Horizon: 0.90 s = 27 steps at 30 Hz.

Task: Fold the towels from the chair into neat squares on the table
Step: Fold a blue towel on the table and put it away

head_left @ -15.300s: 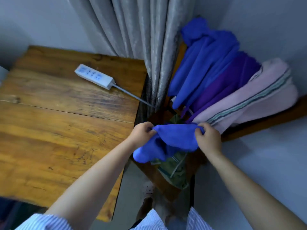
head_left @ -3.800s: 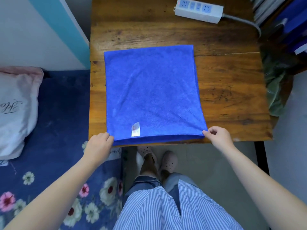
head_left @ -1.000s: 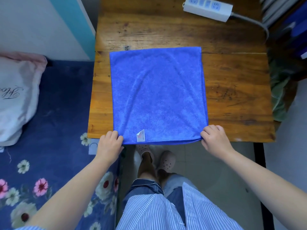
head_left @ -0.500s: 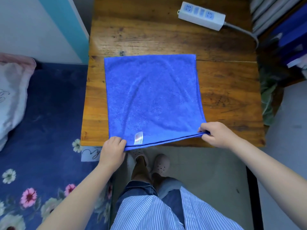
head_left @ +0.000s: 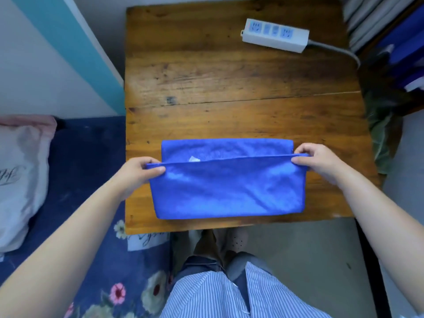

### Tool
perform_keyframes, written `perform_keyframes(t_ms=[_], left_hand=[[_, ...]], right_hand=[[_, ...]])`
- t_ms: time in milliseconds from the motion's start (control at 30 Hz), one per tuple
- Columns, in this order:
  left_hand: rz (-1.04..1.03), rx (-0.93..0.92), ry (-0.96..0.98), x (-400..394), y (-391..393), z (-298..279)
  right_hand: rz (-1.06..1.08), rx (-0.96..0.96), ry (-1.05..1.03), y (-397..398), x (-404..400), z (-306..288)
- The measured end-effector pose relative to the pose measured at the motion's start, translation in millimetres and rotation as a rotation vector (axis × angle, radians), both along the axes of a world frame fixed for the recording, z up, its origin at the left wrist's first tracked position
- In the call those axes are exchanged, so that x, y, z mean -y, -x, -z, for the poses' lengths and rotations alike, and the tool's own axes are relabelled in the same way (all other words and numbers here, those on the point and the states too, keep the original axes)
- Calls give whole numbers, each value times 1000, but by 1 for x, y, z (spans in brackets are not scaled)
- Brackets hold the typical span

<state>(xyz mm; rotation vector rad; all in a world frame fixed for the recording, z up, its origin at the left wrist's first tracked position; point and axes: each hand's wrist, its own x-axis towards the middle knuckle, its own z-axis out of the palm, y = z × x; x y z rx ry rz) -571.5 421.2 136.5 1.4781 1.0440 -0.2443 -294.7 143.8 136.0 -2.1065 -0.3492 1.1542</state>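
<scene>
1. Our left hand (head_left: 135, 173) and right hand (head_left: 319, 162) each pinch a raised corner of the blue towel (head_left: 227, 191).
2. It lies half-folded near the table (head_left: 229, 76) front edge.
3. Beyond sits a power strip (head_left: 275, 37); blue cloth, perhaps towels (head_left: 403, 42), looks blurred.

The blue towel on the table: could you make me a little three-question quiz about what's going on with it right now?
1. True or false: both hands grip the blue towel.
2. Which edge is being carried over? A) the near edge, towards the far side; B) the far edge, towards the person.
3. Fill in: the white object at the table's far right is a power ____.

Key
1. True: the left hand and right hand each pinch a corner of the raised edge.
2. A: the far strip with the white tag is not yet covered.
3. Strip: the power strip.
</scene>
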Motion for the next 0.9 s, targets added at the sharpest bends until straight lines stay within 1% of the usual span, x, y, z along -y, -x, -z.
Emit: perform_keyframes(t_ms=[133, 233, 333, 400, 500, 667, 733, 800, 833, 900], left_hand=[[-203, 69, 10, -13, -35, 22], [-274, 54, -92, -18, -53, 42], [-264, 10, -235, -20, -67, 58], [-242, -16, -316, -22, -72, 63], [-234, -37, -387, -26, -77, 69], [-208, -104, -461, -26, -79, 73], [-156, -132, -551, -26, -78, 69], [-22, -153, -715, -22, -75, 65], [64, -123, -805, -19, -72, 64], [252, 31, -983, -4, -68, 66]], right_hand=[[208, 161, -7, -7, -11, 21], [238, 362, 58, -4, -25, 31], [233, 492, 129, 2, -42, 38], [263, 505, 178, 3, -50, 42], [301, 511, 288, 1, -56, 49], [180, 671, 512, 1, -60, 59], [179, 726, 568, 1, -60, 59], [159, 822, 561, 5, -59, 59], [130, 891, 533, 10, -58, 60], [6, 1060, 441, 26, -57, 63]])
